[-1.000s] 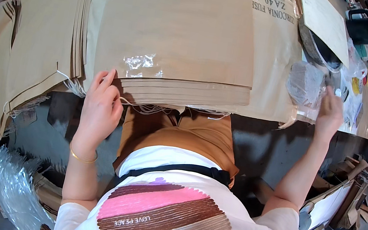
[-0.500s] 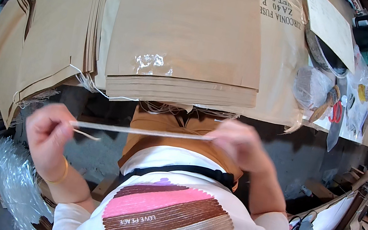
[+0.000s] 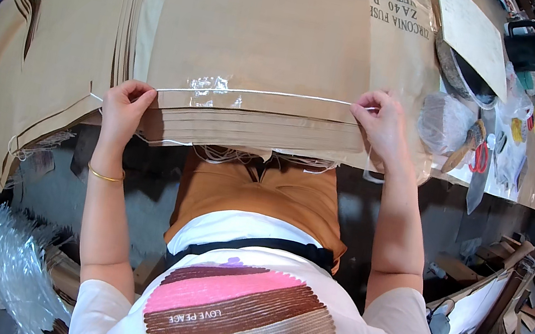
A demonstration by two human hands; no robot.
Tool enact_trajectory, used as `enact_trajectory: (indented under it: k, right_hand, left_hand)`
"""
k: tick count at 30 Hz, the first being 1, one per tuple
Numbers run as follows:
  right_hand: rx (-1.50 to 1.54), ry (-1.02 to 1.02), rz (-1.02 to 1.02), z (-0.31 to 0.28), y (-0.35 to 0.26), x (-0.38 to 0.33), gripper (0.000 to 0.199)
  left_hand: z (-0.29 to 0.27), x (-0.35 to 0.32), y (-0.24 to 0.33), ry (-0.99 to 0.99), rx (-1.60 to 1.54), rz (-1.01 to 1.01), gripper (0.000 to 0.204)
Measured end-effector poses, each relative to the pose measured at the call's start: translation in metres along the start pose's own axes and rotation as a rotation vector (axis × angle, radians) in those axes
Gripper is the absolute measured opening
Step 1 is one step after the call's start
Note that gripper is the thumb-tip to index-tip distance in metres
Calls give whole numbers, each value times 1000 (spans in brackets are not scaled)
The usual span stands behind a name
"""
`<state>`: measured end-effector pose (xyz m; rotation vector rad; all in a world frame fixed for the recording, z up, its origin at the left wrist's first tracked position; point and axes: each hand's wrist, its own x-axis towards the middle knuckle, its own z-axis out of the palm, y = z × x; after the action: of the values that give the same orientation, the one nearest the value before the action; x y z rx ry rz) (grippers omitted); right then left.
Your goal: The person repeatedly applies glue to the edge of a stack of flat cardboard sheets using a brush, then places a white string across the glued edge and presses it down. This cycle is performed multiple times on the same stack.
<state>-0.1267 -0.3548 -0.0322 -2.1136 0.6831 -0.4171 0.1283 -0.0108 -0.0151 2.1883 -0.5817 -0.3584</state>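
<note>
String (image 3: pixel 259 93) spans the paper stack (image 3: pixel 263 30) left of scissors (image 3: pixel 481 159)

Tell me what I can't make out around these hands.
Head view: far edge of the paper stack, cut off by the picture's upper border.
Head view: pinched parts of the white string, hidden by the left hand and right hand.
Head view: part of the inside of the round bowl, covered by the pale sheet.
Head view: what the plastic bag holds, blurred by its cloudy film.
</note>
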Motion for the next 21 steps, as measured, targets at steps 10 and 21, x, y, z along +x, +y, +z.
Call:
enact_trajectory:
  k: [10, 21]
  right_hand:
    - [481, -175, 358, -5, -7, -5, 21]
    - [-115, -70, -408, 13, -23, -4, 10]
  left_hand:
    - [27, -19, 25, 194, 620, 602, 25]
    - [9, -4, 45, -343, 268, 565, 34]
